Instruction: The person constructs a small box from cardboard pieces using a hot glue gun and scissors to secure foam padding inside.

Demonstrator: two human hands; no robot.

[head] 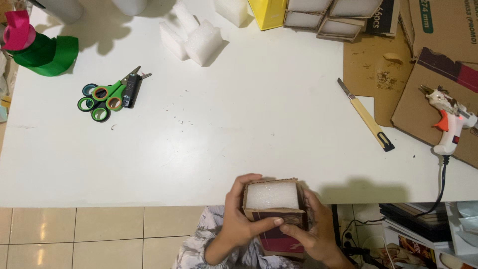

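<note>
While scanning the white table from its left end: pink and green tape rolls sit at the far-left corner, then green scissors w/ a small black thing tucked next to them, a bit right of the rolls. White foam blocks are at the far edge, roughly mid-table.

Down at the near edge of the table, approx center, both hands are wrapped around a small cardboard box w/ a white foam piece filling its open top. Left hand grips the box's left side, thumb across the front. Right hand clamps the right side and front, thumb touching the front panel too. Box hangs half over the table edge, above the person's lap.

Right of the box, farther up the table: a yellow utility knife lying diagonal, partly on flat brown cardboard. A white glue gun w/ an orange trigger rests on cardboard sheets at the table's right end.
</note>
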